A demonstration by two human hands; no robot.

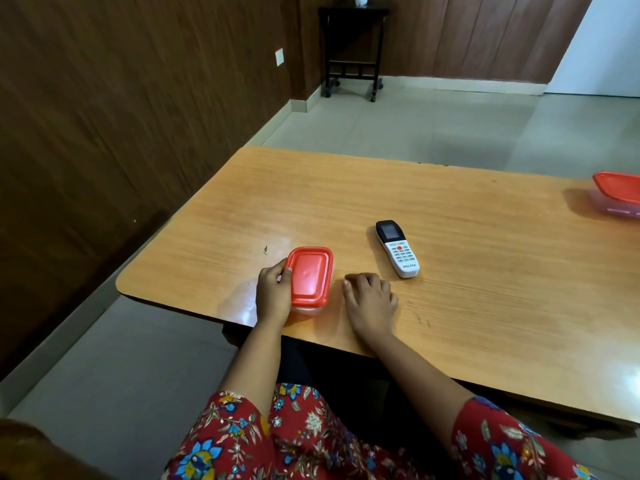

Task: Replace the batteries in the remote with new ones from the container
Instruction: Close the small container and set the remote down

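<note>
A small clear container with a red lid (310,277) sits near the table's front left corner, lid closed, contents hidden. My left hand (273,292) wraps its left side, thumb on the lid's edge. My right hand (371,301) rests palm down on the table just right of the container, fingers curled, holding nothing. A white remote with a black screen end (397,248) lies face up, buttons showing, a short way beyond and right of my right hand, untouched.
The wooden table (467,289) stretches to the right. A second red-lidded container (618,194) sits at its far right edge. A dark wheeled side table (351,50) stands against the wood-panelled wall across the tiled floor.
</note>
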